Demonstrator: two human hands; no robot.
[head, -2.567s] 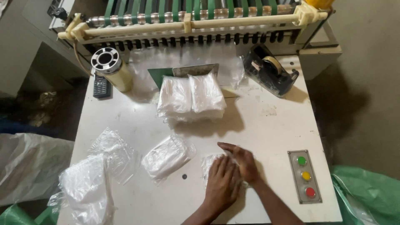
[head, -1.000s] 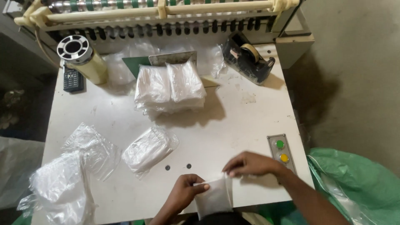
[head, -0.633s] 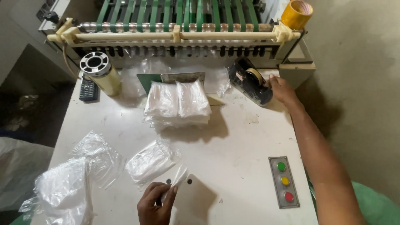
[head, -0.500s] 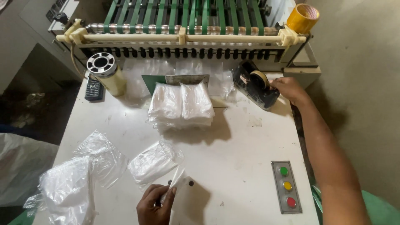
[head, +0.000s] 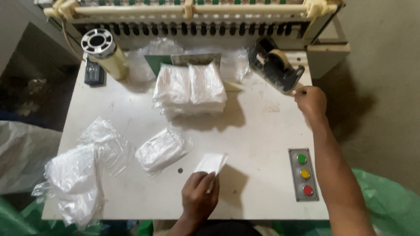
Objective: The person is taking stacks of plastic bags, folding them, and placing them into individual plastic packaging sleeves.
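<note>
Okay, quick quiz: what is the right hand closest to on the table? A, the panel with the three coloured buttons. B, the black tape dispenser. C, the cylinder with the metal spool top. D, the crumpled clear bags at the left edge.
B: the right hand sits right beside the black tape dispenser, while the left hand holds a small white packet near the front edge.

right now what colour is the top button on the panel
Green, on the button panel near the right hand; head view.
</note>
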